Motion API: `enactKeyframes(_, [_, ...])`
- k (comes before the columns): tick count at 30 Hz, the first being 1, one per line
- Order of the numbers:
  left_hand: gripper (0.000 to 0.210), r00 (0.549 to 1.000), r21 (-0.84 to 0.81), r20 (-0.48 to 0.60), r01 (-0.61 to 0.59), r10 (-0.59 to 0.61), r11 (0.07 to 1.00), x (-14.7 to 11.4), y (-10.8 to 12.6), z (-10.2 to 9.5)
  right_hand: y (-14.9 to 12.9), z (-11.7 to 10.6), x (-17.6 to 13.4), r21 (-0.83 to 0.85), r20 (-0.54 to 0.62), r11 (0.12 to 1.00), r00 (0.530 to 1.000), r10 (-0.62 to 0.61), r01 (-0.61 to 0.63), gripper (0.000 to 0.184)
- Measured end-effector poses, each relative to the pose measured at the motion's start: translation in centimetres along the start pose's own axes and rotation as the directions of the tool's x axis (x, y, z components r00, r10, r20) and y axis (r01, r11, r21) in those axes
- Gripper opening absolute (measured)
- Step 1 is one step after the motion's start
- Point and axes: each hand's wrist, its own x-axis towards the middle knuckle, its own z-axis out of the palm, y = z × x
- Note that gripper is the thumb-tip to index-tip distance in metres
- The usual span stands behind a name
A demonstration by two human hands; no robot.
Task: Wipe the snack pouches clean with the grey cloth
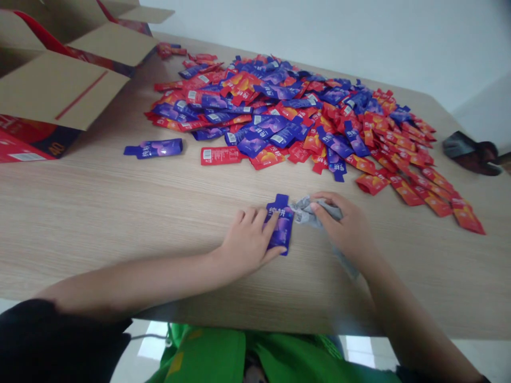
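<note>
A purple sachet lies flat near the front of the table, its narrow tab pointing away from me. My left hand rests on it with fingers spread, index finger and thumb on its face. Just to the right, my right hand grips a crumpled grey cloth, whose edge meets the sachet's right side. Part of the cloth hangs below the palm. Another purple sachet lies alone to the left.
A large heap of red and purple sachets spreads across the back of the wooden table. Open cardboard boxes stand at the back left. A dark object sits at the right edge, its kind unclear. A wall rises behind.
</note>
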Motion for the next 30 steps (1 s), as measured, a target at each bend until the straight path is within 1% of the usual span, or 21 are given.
enactKeyframes(2, [0.071,0.997,-0.026,0.014,-0.077,0.077,0.997,-0.1,-0.1,0.8,-0.4,0.1,1.0,0.019,-0.042,1.0,0.999,-0.007,0.007,0.025])
enactKeyframes(4, [0.062,0.982,-0.062,0.021,-0.185,0.186,0.981,0.0,-0.6,1.1,-0.8,0.8,1.6,0.038,-0.072,0.997,0.996,-0.06,0.063,0.023])
enactKeyframes(5, [0.058,0.975,-0.076,0.024,-0.219,0.221,0.973,0.1,-0.9,1.1,-1.0,1.3,1.7,0.033,-0.055,0.994,0.993,-0.104,0.106,0.024])
enactKeyframes(6, [0.056,0.972,-0.083,0.028,-0.232,0.235,0.969,0.2,-1.1,1.1,-1.0,1.9,1.6,0.018,-0.004,0.988,0.988,-0.154,0.154,0.025])
enactKeyframes(8, [0.056,0.974,-0.085,0.039,-0.218,0.221,0.972,0.3,-1.4,1.0,-0.7,3.1,0.8,-0.053,0.15,0.97,0.962,-0.229,0.239,0.029])
enactKeyframes(9, [0.056,0.977,-0.086,0.042,-0.206,0.21,0.975,0.3,-1.4,1.1,-0.4,3.6,0.4,-0.105,0.221,0.958,0.946,-0.238,0.265,0.03])
enactKeyframes(10, [0.055,0.978,-0.09,0.042,-0.202,0.206,0.975,0.3,-1.4,1.2,0.0,4.1,-0.1,-0.165,0.264,0.947,0.937,-0.228,0.277,0.031])
enactKeyframes(11, [0.054,0.978,-0.093,0.039,-0.201,0.205,0.975,0.3,-1.3,1.4,0.6,4.3,-0.5,-0.229,0.274,0.933,0.938,-0.21,0.276,0.031])
enactKeyframes(13, [0.057,0.982,-0.087,0.025,-0.186,0.189,0.979,0.2,-1.1,1.9,1.8,4.2,-0.9,-0.349,0.24,0.905,0.956,-0.166,0.244,0.031])
enactKeyframes(15, [0.062,0.986,-0.067,0.014,-0.168,0.169,0.984,0.1,-0.9,2.4,3.0,3.4,-0.7,-0.422,0.194,0.889,0.975,-0.105,0.18,0.029])
enactKeyframes(17, [0.062,0.986,-0.054,0.011,-0.165,0.166,0.985,0.1,-0.8,2.6,3.6,2.3,-0.2,-0.439,0.15,0.893,0.988,-0.035,0.098,0.026])
enactKeyframes(19, [0.061,0.986,-0.051,0.009,-0.165,0.165,0.985,0.1,-0.7,2.6,3.4,1.6,-0.1,-0.383,0.1,0.922,0.995,-0.02,0.058,0.026])
enactKeyframes(21, [0.06,0.987,-0.05,0.007,-0.162,0.162,0.986,0.2,-0.8,2.5,2.6,1.6,-0.3,-0.282,0.09,0.953,0.992,-0.092,0.114,0.031])
enactKeyframes(23, [0.06,0.986,-0.051,0.004,-0.164,0.164,0.985,0.3,-0.8,2.3,1.8,2.1,-0.7,-0.212,0.142,0.955,0.973,-0.18,0.208,0.032])
enactKeyframes(24, [0.06,0.986,-0.052,0.003,-0.167,0.167,0.985,0.3,-0.9,2.2,1.6,2.5,-0.9,-0.209,0.177,0.95,0.964,-0.198,0.234,0.032])
enactKeyframes(26, [0.059,0.985,-0.052,0.004,-0.172,0.173,0.984,0.4,-1.0,2.1,1.6,2.8,-1.1,-0.274,0.201,0.937,0.966,-0.165,0.217,0.03])
enactKeyframes(28, [0.059,0.985,-0.046,0.006,-0.173,0.174,0.984,0.4,-1.0,2.1,2.0,2.8,-1.0,-0.362,0.161,0.919,0.982,-0.101,0.153,0.028])
enactKeyframes(30, [0.06,0.985,-0.039,0.008,-0.173,0.174,0.984,0.4,-1.0,2.2,2.2,2.6,-0.9,-0.395,0.108,0.912,0.991,-0.078,0.115,0.027])
